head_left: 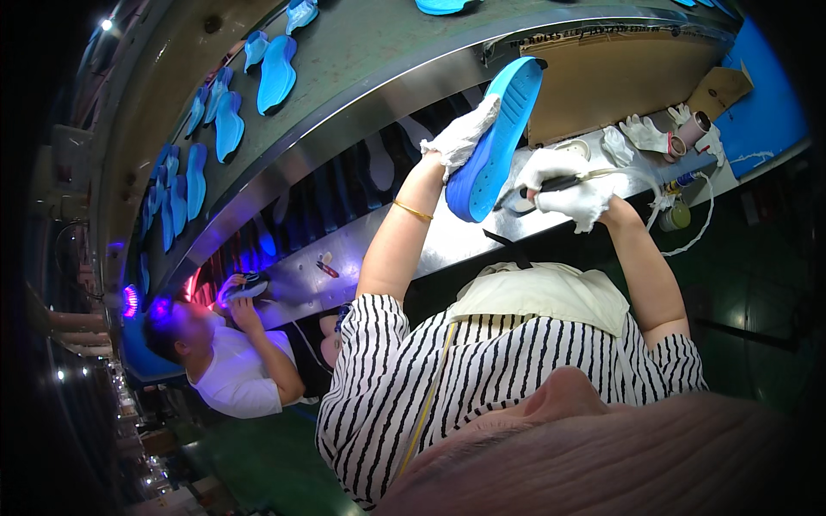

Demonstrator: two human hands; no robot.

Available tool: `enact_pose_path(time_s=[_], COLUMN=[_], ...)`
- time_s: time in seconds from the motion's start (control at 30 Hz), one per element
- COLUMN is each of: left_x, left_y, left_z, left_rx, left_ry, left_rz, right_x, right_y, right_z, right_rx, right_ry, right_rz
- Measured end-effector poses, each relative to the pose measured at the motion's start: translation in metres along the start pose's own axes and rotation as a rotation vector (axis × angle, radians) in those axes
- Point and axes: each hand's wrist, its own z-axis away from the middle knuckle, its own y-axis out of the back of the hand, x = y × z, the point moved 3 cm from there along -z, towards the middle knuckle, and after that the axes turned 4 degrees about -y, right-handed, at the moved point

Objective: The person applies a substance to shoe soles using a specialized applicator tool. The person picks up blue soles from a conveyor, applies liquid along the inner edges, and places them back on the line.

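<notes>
A blue shoe sole (499, 159), paler at the top edge and deeper blue along its side, stands tilted up in front of me. My left hand (465, 136), in a white glove, is closed around its left side. My right hand (575, 193), also gloved in white, wraps round a slim dark-handled tool (559, 183) just right of the sole. A pale hose (635, 174) leads away from that hand to the right. What the tool's front end is, I cannot make out. The metal worktop (465, 236) lies beneath both hands.
Beyond the worktop, a conveyor belt (361, 52) carries several blue soles (277, 76). Dark shoe parts (344, 176) fill the shelf under it. To the right are a cardboard box (619, 82), loose white gloves (644, 133) and a tape roll (693, 129). A co-worker (232, 361) works at left, near red pliers (327, 268).
</notes>
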Motion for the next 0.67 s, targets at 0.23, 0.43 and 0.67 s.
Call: enact_pose_path(time_s=[0.23, 0.43, 0.67], left_x=[-0.001, 0.023, -0.084], left_y=[0.003, 0.013, 0.036], left_z=[0.001, 0.048, 0.034], left_rx=[-0.057, -0.055, -0.351], left_ry=[-0.028, -0.554, 0.273], left_rz=[0.113, 0.784, 1.813], right_x=[-0.003, -0.008, 0.047], right_y=[0.012, 0.030, 0.001], right_z=[-0.006, 0.008, 0.004], right_rx=[0.100, 0.195, 0.371], right_ry=[0.226, 0.142, 0.030], right_rz=[0.082, -0.078, -0.329])
